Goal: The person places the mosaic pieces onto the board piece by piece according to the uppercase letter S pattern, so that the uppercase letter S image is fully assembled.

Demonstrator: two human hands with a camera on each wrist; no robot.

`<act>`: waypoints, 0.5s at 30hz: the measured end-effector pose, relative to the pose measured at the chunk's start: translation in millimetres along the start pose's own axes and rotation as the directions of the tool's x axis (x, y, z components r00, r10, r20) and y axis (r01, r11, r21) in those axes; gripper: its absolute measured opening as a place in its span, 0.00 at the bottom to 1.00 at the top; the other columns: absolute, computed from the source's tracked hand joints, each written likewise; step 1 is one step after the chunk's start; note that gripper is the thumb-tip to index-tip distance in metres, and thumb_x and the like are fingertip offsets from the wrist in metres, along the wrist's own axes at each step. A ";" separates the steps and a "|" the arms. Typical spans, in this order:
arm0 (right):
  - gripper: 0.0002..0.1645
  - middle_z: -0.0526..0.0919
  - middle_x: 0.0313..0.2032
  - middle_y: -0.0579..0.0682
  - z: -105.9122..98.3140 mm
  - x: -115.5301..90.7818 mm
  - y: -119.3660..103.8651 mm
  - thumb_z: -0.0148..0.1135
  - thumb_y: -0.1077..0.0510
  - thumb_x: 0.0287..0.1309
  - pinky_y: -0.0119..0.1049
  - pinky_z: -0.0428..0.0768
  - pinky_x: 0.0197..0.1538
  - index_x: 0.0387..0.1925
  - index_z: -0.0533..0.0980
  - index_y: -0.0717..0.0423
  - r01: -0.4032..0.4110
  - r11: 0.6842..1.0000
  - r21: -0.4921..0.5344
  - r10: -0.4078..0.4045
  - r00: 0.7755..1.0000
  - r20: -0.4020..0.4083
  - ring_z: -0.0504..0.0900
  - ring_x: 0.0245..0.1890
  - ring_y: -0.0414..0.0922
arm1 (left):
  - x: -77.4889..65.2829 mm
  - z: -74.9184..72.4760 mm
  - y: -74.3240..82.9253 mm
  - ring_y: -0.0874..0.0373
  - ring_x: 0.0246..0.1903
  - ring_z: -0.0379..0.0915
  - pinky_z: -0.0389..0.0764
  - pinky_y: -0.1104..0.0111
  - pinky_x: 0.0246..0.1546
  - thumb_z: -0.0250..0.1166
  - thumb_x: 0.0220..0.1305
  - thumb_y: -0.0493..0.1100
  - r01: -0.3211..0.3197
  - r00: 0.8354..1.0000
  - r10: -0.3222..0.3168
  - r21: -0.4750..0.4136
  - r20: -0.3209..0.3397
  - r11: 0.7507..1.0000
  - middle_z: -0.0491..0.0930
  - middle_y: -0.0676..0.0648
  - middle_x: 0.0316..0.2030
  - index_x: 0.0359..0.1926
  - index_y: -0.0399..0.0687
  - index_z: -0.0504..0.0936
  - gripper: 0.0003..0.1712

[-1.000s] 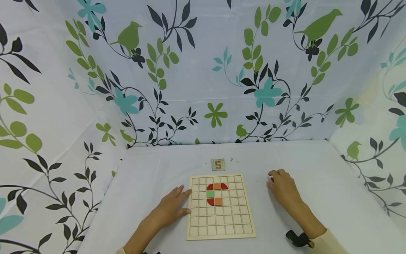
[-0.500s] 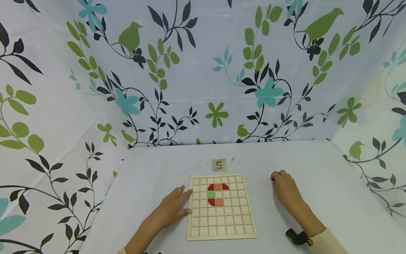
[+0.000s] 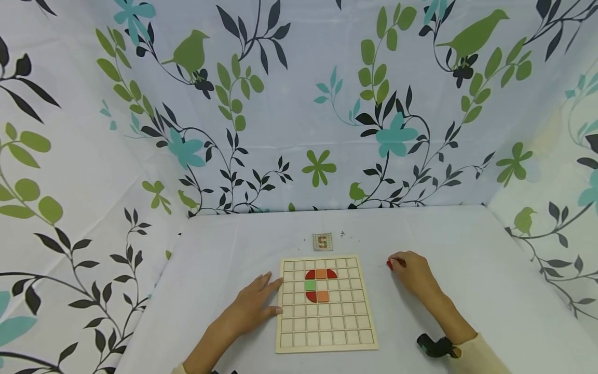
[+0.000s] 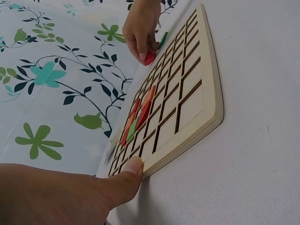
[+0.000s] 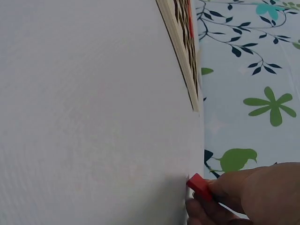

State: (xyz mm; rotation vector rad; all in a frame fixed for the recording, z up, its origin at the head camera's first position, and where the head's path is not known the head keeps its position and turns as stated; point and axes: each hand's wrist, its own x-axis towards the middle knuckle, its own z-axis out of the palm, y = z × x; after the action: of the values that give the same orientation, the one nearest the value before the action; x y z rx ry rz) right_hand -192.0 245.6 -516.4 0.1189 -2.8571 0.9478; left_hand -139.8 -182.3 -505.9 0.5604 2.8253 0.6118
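A square wooden grid board lies on the white table. In its upper cells sit several coloured tiles: red rounded ones, such as the red tile, two orange tiles and a green tile. My left hand rests at the board's left edge with fingers spread; in the left wrist view its thumb touches the rim. To the right of the board, my right hand pinches a small red tile between thumb and fingers, close over the table.
Behind the board lies a small square card with a grid and an S-shaped pattern. A black device is strapped at the right wrist. Patterned cloth with leaves and birds hangs behind the table and along both sides.
My right hand first shifted slightly right, then moved left toward the board with the red tile, which now shows more at its fingertips. The left hand and the board have stayed put.
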 end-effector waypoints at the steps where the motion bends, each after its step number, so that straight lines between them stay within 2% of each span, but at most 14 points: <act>1: 0.10 0.88 0.39 0.59 0.3 0.3 1.3 0.64 0.65 0.70 0.52 0.87 0.47 0.46 0.86 0.68 -0.005 1.000 -0.003 0.005 1.000 -0.007 0.85 0.41 0.54 | -0.2 -0.3 0.3 0.31 0.78 0.54 0.61 0.35 0.74 0.69 0.70 0.59 0.002 1.000 -0.002 -0.003 0.001 1.000 0.59 0.32 0.80 0.79 0.51 0.67 0.42; 7: 0.10 0.86 0.38 0.58 2.2 -1.2 4.9 0.66 0.65 0.69 0.51 0.87 0.46 0.45 0.86 0.69 -0.005 0.999 -0.032 0.005 1.000 0.002 0.84 0.40 0.54 | 0.1 0.4 1.0 0.31 0.79 0.53 0.60 0.34 0.74 0.69 0.70 0.59 0.012 1.000 -0.012 -0.013 0.009 1.000 0.58 0.33 0.80 0.80 0.52 0.67 0.43; 11: 0.10 0.84 0.40 0.58 -0.7 -1.3 4.0 0.69 0.64 0.68 0.52 0.86 0.49 0.46 0.85 0.68 0.011 1.000 -0.021 -0.010 0.998 0.064 0.83 0.42 0.53 | 0.7 0.4 0.8 0.31 0.79 0.53 0.61 0.34 0.74 0.69 0.70 0.59 0.011 1.000 -0.011 -0.005 -0.001 1.000 0.58 0.33 0.80 0.79 0.53 0.67 0.42; 15: 0.15 0.83 0.46 0.59 -4.3 -4.6 4.4 0.70 0.65 0.65 0.55 0.85 0.53 0.52 0.84 0.66 0.018 1.000 0.001 -0.018 0.988 0.153 0.83 0.47 0.54 | 0.5 -0.3 0.4 0.30 0.78 0.53 0.61 0.34 0.74 0.69 0.70 0.58 0.009 1.000 -0.009 -0.002 0.003 1.000 0.58 0.33 0.80 0.79 0.52 0.67 0.42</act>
State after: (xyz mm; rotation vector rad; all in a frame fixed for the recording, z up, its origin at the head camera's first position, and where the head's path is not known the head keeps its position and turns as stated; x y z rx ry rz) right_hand -187.5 251.9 -516.2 0.2272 -2.9894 0.9756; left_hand -140.2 -181.9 -505.6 0.5478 2.8226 0.6114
